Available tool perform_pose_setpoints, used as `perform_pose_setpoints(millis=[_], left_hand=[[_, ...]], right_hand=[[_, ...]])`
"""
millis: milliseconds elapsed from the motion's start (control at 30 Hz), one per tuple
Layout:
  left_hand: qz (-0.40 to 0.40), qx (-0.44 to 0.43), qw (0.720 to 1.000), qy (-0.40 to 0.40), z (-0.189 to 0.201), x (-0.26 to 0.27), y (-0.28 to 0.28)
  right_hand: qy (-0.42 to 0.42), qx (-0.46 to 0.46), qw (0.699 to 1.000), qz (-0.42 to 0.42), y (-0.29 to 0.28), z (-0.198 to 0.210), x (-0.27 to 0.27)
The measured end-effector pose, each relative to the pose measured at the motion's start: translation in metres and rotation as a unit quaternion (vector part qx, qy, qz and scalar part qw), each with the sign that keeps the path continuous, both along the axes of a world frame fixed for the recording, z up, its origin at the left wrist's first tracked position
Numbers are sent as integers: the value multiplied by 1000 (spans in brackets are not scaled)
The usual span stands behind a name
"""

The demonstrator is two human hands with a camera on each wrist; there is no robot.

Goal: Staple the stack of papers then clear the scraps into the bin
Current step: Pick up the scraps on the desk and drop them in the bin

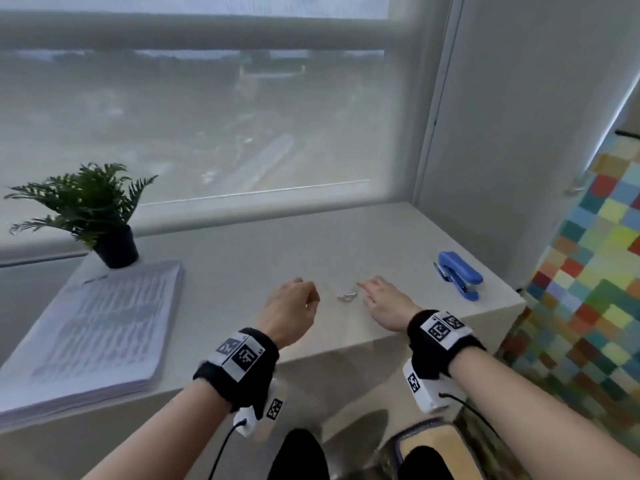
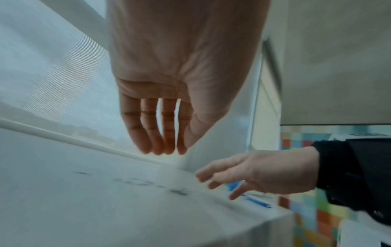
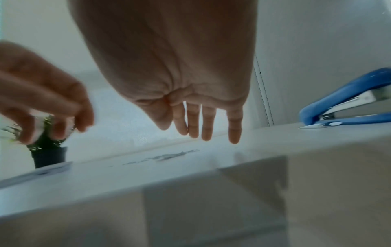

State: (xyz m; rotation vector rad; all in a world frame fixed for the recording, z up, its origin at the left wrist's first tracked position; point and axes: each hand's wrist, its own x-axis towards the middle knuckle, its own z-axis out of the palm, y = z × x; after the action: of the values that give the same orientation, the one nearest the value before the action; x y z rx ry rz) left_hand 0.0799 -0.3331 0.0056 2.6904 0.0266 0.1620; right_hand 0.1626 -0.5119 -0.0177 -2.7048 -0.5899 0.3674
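Both your hands hang over the worktop [image 1: 242, 258] near the middle of its front edge, holding nothing. Your left hand [image 1: 289, 315] has its fingers loosely curled downward in the head view; the left wrist view shows the fingers [image 2: 148, 133] hanging close together, thumb beside them, nothing between. Your right hand [image 1: 384, 303] is flat-ish, fingers extended and slightly spread, pointing toward the scraps [image 1: 346, 295]; the right wrist view shows the fingertips [image 3: 234, 133] just above the surface, and contact cannot be told. The scraps are a small, light crumpled cluster lying on the worktop between the two hands, just beside the right fingertips; blurred in both wrist views, showing only as grey smears. The stack of papers [image 1: 100, 327] lies flat at the worktop's left side, running to the front-left corner, printed face up, overhanging the front edge slightly. Whether it is stapled cannot be told. The blue stapler [image 1: 459, 274] sits near the right edge, well apart from the papers, close to your right hand but not touched. A potted plant [image 1: 93, 209] in a black pot stands at the back-left corner, just behind the papers. A multicoloured checked rug [image 1: 595, 289] covers the floor to the right of the worktop.
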Motion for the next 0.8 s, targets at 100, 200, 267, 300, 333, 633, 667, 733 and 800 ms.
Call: perform_pose_setpoints(millis=[100,200,267,300,333,633,667,733,800], left_hand=[[47,52,996,55,-5,4,39],[75,91,985,126,-10,13,57],[71,104,979,161,-11,19,59],[67,106,975,181,-11,23,58],[63,106,972,201,-12,26,56],[27,112,964,239,-31,50,22],[14,113,967,227,-31,51,17],[-1,117,969,217,-30,53,6],[-11,99,972,212,-28,53,-2]], right_hand=[[-20,-89,996,-17,20,1,13],[-20,-165,986,-23,45,0,13],[-19,-172,985,-11,60,-1,9],[-13,-160,987,-2,65,-1,8],[-3,-137,991,4,67,1,8],[-27,-77,991,-104,23,0,7],[-33,-96,990,-96,25,-2,3],[-40,-116,990,-68,36,-6,-2],[-34,-103,993,-37,49,-9,-2]])
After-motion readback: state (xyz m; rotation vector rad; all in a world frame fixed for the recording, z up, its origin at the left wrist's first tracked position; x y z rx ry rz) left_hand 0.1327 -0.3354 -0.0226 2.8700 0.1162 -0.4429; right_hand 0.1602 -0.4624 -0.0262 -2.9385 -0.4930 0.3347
